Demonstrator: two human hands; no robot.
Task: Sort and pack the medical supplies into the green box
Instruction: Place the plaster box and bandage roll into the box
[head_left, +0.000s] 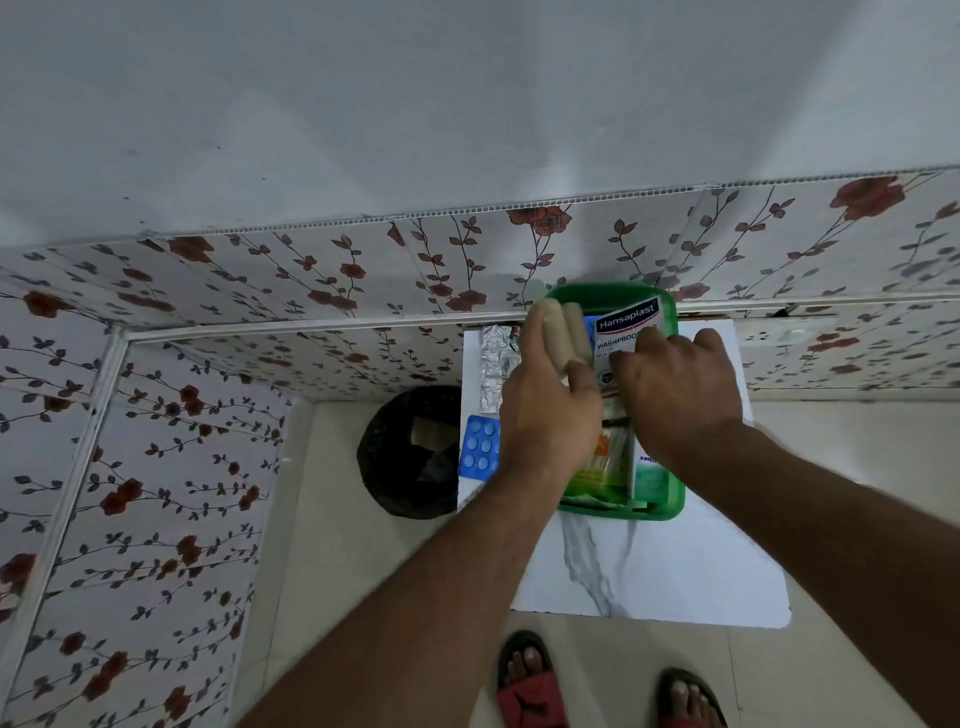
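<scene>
The green box (670, 506) sits on a small white marble-look table (675, 571). My left hand (550, 410) is shut on beige bandage rolls (563, 332), holding them over the box's left side. Over the box's middle, my right hand (680, 389) rests on a white and blue Hansaplast pack (626, 325) that stands tilted in the box. Orange, yellow and green packets (608, 462) lie inside, partly hidden by my hands. A blue blister strip of pills (480, 449) and a silver foil strip (496, 358) lie on the table left of the box.
A black bin (410, 452) stands on the floor just left of the table. Flower-patterned wall panels (260, 291) close in behind and on the left. My feet in red sandals (530, 686) are at the table's near edge.
</scene>
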